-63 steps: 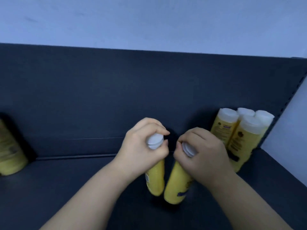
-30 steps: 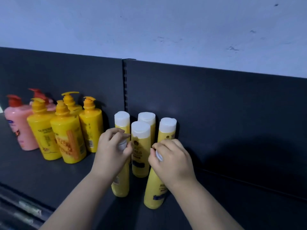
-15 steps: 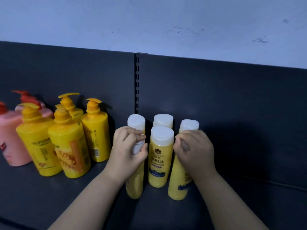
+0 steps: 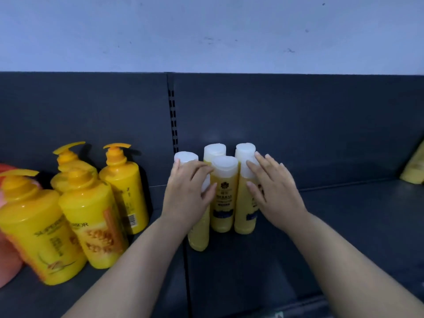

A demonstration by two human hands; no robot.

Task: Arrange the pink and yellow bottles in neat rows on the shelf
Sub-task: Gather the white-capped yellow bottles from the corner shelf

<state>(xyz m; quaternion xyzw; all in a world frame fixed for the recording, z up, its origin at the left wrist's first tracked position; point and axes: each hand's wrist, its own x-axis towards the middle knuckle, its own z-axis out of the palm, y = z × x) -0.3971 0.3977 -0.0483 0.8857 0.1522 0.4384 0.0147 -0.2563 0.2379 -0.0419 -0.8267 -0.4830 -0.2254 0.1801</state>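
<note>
Left hand (image 4: 185,196) lies flat, fingers straight, against the front-left slim bottle (image 4: 199,235). Right hand (image 4: 275,191), likewise spread and gripping nothing, touches the front-right slim bottle (image 4: 244,216). Both bottles stand on the shelf (image 4: 321,237), flanking a middle bottle (image 4: 223,203).

Risk: the front-left slim bottle sits forward of its neighbours. These bottles are tall and narrow, so a careless push to align it could topple the tight cluster.

Count:
- Six slim white-capped yellow bottles, three in front and three behind.
- Four yellow pump bottles (image 4: 91,221) to the left.
- At least one pink bottle (image 4: 6,260), cut off at the left edge.
</note>
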